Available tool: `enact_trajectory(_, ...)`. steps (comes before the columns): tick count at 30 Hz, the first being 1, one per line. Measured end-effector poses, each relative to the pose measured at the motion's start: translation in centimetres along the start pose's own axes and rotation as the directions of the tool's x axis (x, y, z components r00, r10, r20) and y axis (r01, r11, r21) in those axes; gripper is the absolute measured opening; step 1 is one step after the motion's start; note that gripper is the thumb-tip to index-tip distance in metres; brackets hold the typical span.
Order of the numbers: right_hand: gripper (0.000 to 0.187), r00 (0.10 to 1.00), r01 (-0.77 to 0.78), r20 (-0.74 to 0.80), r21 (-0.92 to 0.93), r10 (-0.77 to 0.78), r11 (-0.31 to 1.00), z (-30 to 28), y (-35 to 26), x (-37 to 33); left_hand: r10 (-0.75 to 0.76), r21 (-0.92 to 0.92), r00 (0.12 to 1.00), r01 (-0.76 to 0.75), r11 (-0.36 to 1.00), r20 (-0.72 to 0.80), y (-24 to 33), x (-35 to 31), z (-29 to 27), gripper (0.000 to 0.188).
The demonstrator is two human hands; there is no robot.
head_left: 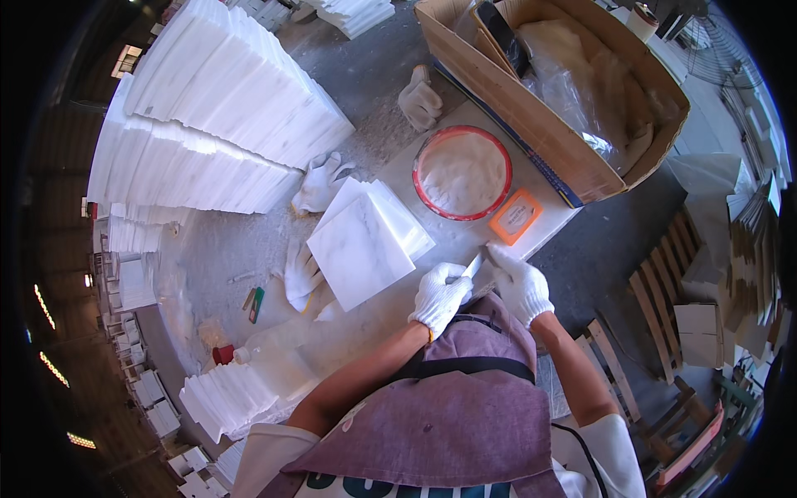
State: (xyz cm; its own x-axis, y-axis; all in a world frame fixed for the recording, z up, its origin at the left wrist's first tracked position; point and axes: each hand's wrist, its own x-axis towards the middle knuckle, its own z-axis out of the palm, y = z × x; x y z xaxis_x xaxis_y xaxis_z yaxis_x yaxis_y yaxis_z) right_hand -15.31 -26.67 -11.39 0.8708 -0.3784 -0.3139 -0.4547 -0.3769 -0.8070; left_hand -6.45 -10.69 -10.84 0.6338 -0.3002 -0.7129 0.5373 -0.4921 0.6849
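- Dusty workshop surface (228, 241); landmark: red-rimmed tub (462, 173) of pale powder.
- Left hand (442, 297), gloved, wearer's side of tub: fingers curled, pinching thin pale strip (473, 266).
- Right hand (521, 286), gloved, also wearer's side of tub, further right: fingers mostly straight, together, by strip's tip; contact unclear. If strip is sharp, a slip could nick the glove.
- Orange case (515, 216), just right of tub, near the edge: stray forearm could knock it off.
- White tiles (362, 249), left of tub, fanned: a bump could slide and chip them.
- Tile stacks (224, 100), far left beyond tub: tall, could topple if jolted.
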Motion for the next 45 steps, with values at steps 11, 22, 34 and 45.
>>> enact_trajectory(11, 0.037, 0.992, 0.076, 0.098, 0.007, -0.077, 0.997, 1.0, -1.5, -2.1, 0.067, 0.104, 0.996, -0.061, 0.993, -0.056, -0.2, 0.2, -0.2, 0.023)
enact_trajectory(22, 0.033, 0.996, 0.093, -0.008, 0.075, -0.093, 0.993, -0.3, -0.4, -1.2, 0.749, 0.858, 0.593, -0.510, 0.064, 0.297, -0.1, 0.7, 0.0, 0.012)
enact_trajectory(34, 0.034, 0.999, -0.028, -0.019, 0.179, 0.032, 0.983, -0.4, -0.1, -1.7, 0.715, 0.846, 0.553, -0.523, -0.101, 0.427, 1.6, -0.7, -0.1, 0.012)
enact_trajectory(45, 0.056, 0.961, -0.244, 0.051, 0.622, 0.272, 0.745, -3.4, -4.3, -1.0, 0.857, 0.652, 0.482, -0.712, 0.261, 0.183, 7.1, -4.1, -2.0, 0.020)
